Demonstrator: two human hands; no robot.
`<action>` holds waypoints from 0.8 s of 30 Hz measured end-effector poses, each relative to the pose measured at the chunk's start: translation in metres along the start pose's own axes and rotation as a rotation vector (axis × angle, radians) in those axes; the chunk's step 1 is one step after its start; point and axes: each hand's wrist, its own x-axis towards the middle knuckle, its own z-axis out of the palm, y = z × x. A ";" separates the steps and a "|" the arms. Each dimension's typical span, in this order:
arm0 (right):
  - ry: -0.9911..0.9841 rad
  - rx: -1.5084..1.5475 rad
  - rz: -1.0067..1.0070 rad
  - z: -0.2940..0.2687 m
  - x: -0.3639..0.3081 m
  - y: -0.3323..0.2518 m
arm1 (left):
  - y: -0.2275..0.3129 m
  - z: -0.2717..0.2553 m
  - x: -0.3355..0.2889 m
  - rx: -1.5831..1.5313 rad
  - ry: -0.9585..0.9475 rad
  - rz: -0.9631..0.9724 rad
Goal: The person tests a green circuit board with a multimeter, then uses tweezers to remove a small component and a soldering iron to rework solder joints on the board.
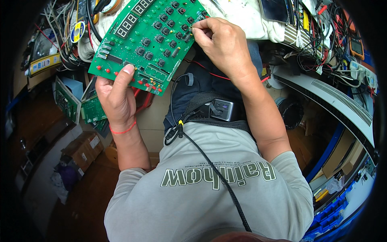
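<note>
Crowded all round in the head view, with tangled cables [332, 38] to the right, other green boards [93, 109] low on the left, cardboard boxes [84, 147] below those, and a rumpled white cloth [238, 18] beyond the lap. Held up over the lap and the near part of the cloth, slanting, component side toward the camera: a large green circuit board [125, 49] with black push buttons [159, 38] and digit displays [128, 26]. Gripped at its lower edge by the left hand [115, 94], with thumb flat on the face among red LEDs and fingers mostly hidden beneath. Pinched at the right edge by the right hand [223, 45], thumb and index tips close together beside small parts; cannot tell whether pinching a component or just the rim. Seemingly busy with close fingertip work on those parts, without any tool showing in either hand. Calls next, most likely, for a firm left grip against tipping and a light, exact pinch to spare neighbouring pins. Bent at both elbows: nearly straight up the view on the left, angled inward across the lap's side on the right, with wrist arched and knuckles upward.
</note>
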 end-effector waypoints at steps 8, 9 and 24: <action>0.028 -0.026 -0.032 0.002 0.000 0.001 | -0.001 0.000 -0.002 0.015 0.003 0.003; 0.029 -0.029 -0.035 0.002 -0.001 0.001 | -0.001 -0.001 -0.002 0.015 0.002 0.002; 0.029 -0.065 -0.055 0.002 0.000 0.001 | -0.001 -0.002 -0.002 0.019 -0.009 0.000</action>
